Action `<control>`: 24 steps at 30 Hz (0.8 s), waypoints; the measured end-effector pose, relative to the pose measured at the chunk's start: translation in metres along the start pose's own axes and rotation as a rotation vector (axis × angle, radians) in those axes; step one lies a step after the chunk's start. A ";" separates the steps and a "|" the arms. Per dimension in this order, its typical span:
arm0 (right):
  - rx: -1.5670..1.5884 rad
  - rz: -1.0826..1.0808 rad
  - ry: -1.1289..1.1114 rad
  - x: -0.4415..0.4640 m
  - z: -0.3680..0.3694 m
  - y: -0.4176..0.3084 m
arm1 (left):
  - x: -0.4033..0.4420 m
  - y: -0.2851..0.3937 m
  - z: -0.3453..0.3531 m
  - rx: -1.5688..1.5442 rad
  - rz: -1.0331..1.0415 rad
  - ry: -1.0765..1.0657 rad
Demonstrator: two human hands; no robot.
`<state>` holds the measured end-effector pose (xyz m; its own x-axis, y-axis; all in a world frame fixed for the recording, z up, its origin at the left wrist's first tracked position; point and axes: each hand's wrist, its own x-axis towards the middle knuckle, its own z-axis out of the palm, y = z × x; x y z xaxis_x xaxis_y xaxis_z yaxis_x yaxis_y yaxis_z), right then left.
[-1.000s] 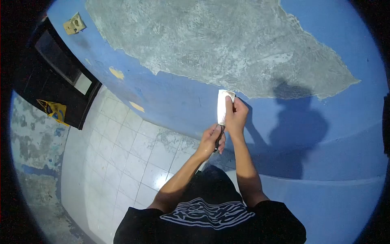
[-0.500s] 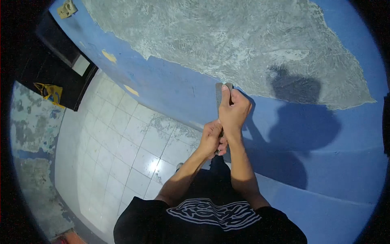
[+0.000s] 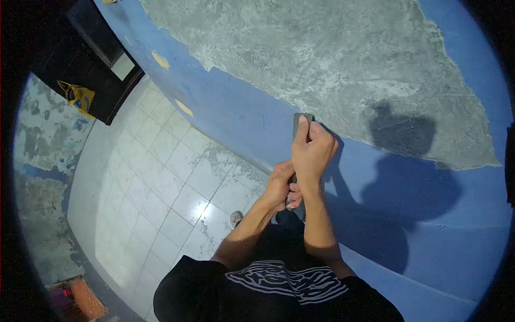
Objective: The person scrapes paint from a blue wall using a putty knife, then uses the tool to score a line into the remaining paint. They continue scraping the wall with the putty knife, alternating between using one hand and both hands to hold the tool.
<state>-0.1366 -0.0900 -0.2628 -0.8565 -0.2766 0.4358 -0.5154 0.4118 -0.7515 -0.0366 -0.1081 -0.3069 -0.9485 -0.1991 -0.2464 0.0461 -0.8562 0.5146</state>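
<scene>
Both hands are closed on a scraper (image 3: pixel 295 129), a long tool with a flat, dark grey head. My right hand (image 3: pixel 314 153) grips it near the top, thumb laid along the head. Lower down, my left hand (image 3: pixel 280 185) wraps round the handle, most of which the fingers hide. The head's tip meets the blue wall (image 3: pixel 241 110) at the ragged lower border of a bare grey patch (image 3: pixel 300 59). Whether the tip sits under the paint's edge, I cannot tell.
White floor tiles (image 3: pixel 155 177) with scattered paint flakes lie left of the wall. A dark doorway (image 3: pixel 96 37) and a yellow bag (image 3: pixel 80 98) are at upper left. An orange crate (image 3: pixel 87 300) stands at lower left. My shadow (image 3: pixel 402 177) falls on the wall.
The view has shifted, so the wall and doorway sit further right and more of the orange crate shows. Both hands keep their grip, with the scraper still at the paint edge.
</scene>
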 end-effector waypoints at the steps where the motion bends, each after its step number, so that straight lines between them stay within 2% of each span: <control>1: -0.026 -0.045 0.014 0.000 0.000 0.000 | 0.002 0.000 0.001 -0.027 -0.011 -0.014; 3: -0.004 -0.025 -0.001 0.001 -0.003 0.004 | 0.007 -0.005 0.006 -0.061 -0.021 -0.023; 5: 0.019 -0.010 -0.014 0.002 -0.002 0.008 | 0.010 -0.011 0.009 0.181 0.075 0.111; 8: 0.016 -0.106 0.051 0.002 0.002 0.010 | 0.004 -0.007 0.009 0.145 0.029 0.112; 12: -0.016 -0.093 0.044 -0.006 0.000 0.014 | 0.002 -0.008 0.002 0.110 -0.027 0.076; 19: -0.057 -0.066 0.063 -0.003 0.006 0.013 | 0.011 -0.008 -0.009 0.147 0.051 -0.003; 24: -0.088 -0.095 0.053 0.000 0.005 0.007 | 0.013 -0.002 -0.001 0.100 0.011 0.009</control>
<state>-0.1403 -0.0912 -0.2706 -0.8027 -0.2728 0.5304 -0.5930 0.4606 -0.6604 -0.0486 -0.1097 -0.3116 -0.9451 -0.2133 -0.2476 0.0248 -0.8024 0.5963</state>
